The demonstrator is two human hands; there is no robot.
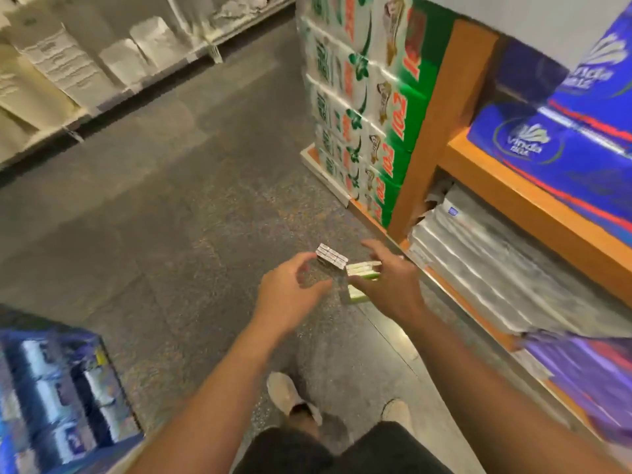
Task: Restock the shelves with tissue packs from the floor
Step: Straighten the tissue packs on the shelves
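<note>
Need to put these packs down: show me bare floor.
Bare floor lies between the white shelves and green stack, beyond the left hand. Crowded: right shelves and blue packs at lower left.

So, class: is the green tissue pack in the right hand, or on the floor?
In hand: the right hand grips the green tissue pack above the floor.
</note>
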